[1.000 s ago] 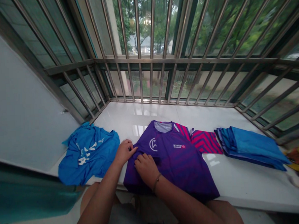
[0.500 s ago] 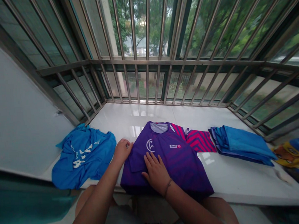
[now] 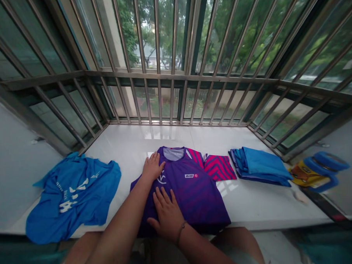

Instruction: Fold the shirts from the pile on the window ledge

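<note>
A purple jersey [image 3: 193, 201] with a pink striped sleeve spread to the right lies on the white window ledge, its lower part reaching the front edge. My left hand [image 3: 153, 167] rests on its upper left part near the collar, fingers stretched out and covering some of the round white emblem. Lower down, my right hand [image 3: 167, 216] lies flat on the jersey's front with its fingers spread. The jersey's left sleeve does not show. Neither hand grips the cloth.
A crumpled blue shirt [image 3: 79, 194] lies at the left of the ledge [image 3: 255, 206]. Folded blue clothes [image 3: 262, 165] are stacked to the right. Beyond them stands a yellow and blue container [image 3: 314, 170]. Metal window bars [image 3: 180, 100] run along the back.
My left hand has moved from the jersey's left edge onto its upper front. My right hand stays flat on the fabric. The view has turned a little to the right.
</note>
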Available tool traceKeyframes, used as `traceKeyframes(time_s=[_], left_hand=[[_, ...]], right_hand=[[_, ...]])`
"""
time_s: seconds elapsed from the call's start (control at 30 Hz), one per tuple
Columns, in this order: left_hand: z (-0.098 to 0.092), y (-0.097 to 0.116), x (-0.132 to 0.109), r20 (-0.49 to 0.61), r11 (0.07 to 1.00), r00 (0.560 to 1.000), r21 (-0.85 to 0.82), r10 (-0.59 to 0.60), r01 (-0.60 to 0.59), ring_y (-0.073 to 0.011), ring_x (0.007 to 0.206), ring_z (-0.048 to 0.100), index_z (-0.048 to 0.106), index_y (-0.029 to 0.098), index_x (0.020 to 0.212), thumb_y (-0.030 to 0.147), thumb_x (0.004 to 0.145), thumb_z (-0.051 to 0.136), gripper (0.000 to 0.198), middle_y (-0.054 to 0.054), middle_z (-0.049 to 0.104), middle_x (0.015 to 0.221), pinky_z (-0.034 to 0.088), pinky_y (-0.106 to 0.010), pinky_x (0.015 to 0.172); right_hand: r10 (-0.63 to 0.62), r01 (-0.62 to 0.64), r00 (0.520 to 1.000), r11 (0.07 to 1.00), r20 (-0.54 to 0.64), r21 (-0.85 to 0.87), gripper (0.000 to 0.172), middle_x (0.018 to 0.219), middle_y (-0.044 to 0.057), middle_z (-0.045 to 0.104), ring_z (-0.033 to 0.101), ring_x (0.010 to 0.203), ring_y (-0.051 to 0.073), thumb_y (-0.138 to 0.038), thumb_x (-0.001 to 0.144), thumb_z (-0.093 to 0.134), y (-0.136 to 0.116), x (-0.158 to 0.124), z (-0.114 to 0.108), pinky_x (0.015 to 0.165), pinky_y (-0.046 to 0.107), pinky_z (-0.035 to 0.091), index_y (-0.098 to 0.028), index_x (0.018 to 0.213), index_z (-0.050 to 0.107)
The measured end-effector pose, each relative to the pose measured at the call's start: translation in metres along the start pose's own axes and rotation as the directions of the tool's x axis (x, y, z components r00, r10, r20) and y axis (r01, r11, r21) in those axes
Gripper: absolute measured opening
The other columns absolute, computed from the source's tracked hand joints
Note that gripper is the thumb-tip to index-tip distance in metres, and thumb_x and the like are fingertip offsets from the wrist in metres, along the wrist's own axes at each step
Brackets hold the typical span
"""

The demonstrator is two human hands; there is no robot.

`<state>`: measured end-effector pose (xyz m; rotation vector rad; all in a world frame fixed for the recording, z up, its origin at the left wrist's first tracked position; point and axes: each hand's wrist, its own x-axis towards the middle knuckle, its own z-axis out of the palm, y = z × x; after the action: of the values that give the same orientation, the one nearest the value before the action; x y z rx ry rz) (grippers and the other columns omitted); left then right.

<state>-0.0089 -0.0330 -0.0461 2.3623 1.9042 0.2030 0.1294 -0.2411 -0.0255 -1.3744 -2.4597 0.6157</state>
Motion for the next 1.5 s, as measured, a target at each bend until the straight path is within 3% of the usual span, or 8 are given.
traceKeyframes(time_s=[0.17,0.37,0.5,0.67,0.87,1.07,1.23,1.5], left_hand=[[-0.003,-0.026,-0.016,-0.019,1.000,1.000,0.025,0.005,-0.005,-0.0310,0.168,0.029,0.035,0.018,0.173,0.056,0.111,0.033,0.073,-0.014,0.031,0.180,0.025,-0.058,0.135],[-0.008,-0.043,-0.027,-0.026,0.999,0.999,0.013,-0.029,0.029,-0.0329,0.167,0.030,0.036,0.019,0.173,0.057,0.111,0.034,0.073,-0.013,0.030,0.180,0.024,-0.061,0.135],[-0.006,-0.043,-0.026,-0.025,0.998,0.998,0.009,-0.059,0.059,-0.0334,0.168,0.028,0.034,0.021,0.174,0.062,0.110,0.034,0.076,-0.012,0.028,0.181,0.021,-0.062,0.135],[-0.005,-0.041,-0.025,-0.025,0.994,0.993,0.010,-0.112,0.113,-0.0331,0.168,0.026,0.034,0.023,0.174,0.066,0.109,0.032,0.078,-0.012,0.027,0.182,0.020,-0.063,0.135],[-0.006,-0.041,-0.026,-0.024,0.994,0.994,0.004,-0.106,0.106,-0.0344,0.168,0.026,0.034,0.021,0.174,0.067,0.109,0.034,0.080,-0.012,0.026,0.182,0.021,-0.064,0.134],[-0.006,-0.042,-0.026,-0.029,0.995,0.995,-0.005,-0.099,0.099,-0.0350,0.168,0.026,0.033,0.021,0.174,0.068,0.109,0.034,0.081,-0.013,0.025,0.182,0.020,-0.065,0.134],[-0.004,-0.043,-0.026,-0.038,0.996,0.995,-0.013,-0.093,0.093,-0.0360,0.168,0.025,0.033,0.023,0.175,0.067,0.109,0.035,0.080,-0.013,0.026,0.182,0.019,-0.065,0.134],[-0.005,-0.042,-0.026,-0.033,0.995,0.994,-0.012,-0.102,0.101,-0.0355,0.168,0.026,0.034,0.023,0.174,0.068,0.108,0.033,0.080,-0.011,0.026,0.182,0.019,-0.065,0.135]], right_hand=[[0.054,-0.061,0.977,0.998,-0.204,-0.027,0.054,0.174,0.011,0.045,0.038,0.162,0.030,-0.043,0.109,0.054,0.042,-0.019,-0.028,0.134,0.058,0.028,-0.024,0.160,0.056],[0.311,-0.455,0.759,0.882,-0.572,-0.123,0.043,0.139,0.021,0.070,0.063,0.133,0.029,-0.020,0.108,0.039,0.177,-0.033,-0.122,0.121,0.047,0.046,-0.010,0.134,0.073],[0.465,-0.630,0.716,0.751,-0.520,-0.196,0.047,0.151,0.023,0.063,0.059,0.137,0.028,-0.017,0.106,0.040,0.248,-0.021,-0.166,0.119,0.040,0.045,-0.006,0.145,0.065],[0.545,-0.677,0.708,0.705,-0.449,-0.213,0.048,0.138,0.027,0.070,0.066,0.122,0.031,-0.024,0.101,0.057,0.278,-0.010,-0.175,0.105,0.042,0.050,-0.005,0.143,0.065],[0.590,-0.714,0.667,0.680,-0.456,-0.164,0.025,0.108,0.024,0.077,0.070,0.099,0.028,-0.029,0.099,0.059,0.282,-0.022,-0.177,0.091,0.038,0.050,-0.011,0.101,0.077],[0.560,-0.680,0.618,0.733,-0.552,-0.017,0.036,0.096,0.013,0.077,0.069,0.084,0.024,-0.042,0.104,0.050,0.252,-0.032,-0.185,0.079,0.034,0.052,-0.015,0.114,0.071],[0.186,-0.295,0.767,0.952,-0.614,-0.079,0.023,0.101,0.012,0.076,0.069,0.093,0.026,-0.038,0.100,0.057,0.180,-0.053,-0.179,0.093,0.040,0.052,-0.022,0.108,0.072],[-0.159,0.065,0.932,0.957,-0.327,-0.282,0.025,0.108,0.006,0.078,0.069,0.100,0.024,-0.011,0.097,0.060,0.106,-0.073,-0.132,0.103,0.040,0.046,-0.024,0.114,0.072]])
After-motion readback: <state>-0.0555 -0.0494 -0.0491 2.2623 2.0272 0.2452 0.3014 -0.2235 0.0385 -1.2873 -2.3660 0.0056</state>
